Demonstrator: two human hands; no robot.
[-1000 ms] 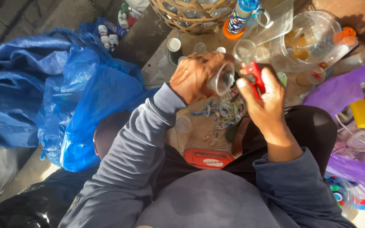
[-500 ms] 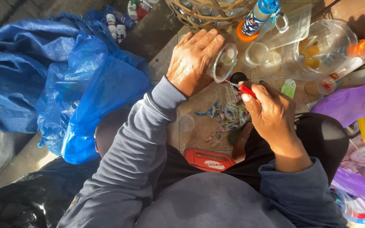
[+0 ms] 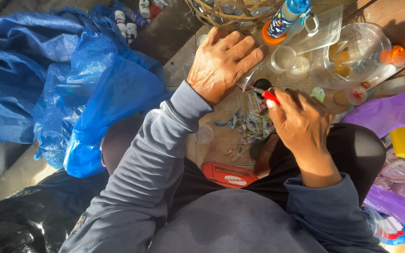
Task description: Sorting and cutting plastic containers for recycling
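left hand (image 3: 221,63) grip clenched on clear plastic cup (image 3: 248,79), right hand (image 3: 301,124) grasping red-handled cutter (image 3: 269,95), wicker basket (image 3: 212,14) holding bottles

Two hands are seen: a left hand (image 3: 223,63) and a right hand (image 3: 301,124). One red-handled tool (image 3: 269,95) is held in the right hand. One woven basket (image 3: 233,13) is counted at the top edge. One large clear round container (image 3: 357,54) is seen, and one yellow block (image 3: 401,142). One red flat box (image 3: 228,174) is counted below the hands. One small clear cup (image 3: 205,133) is seen on the floor. Two purple bags (image 3: 380,115) are counted at the right, and one heap of blue bags (image 3: 71,89) at the left. The torn label scraps (image 3: 251,122) are too small and too many to be counted.
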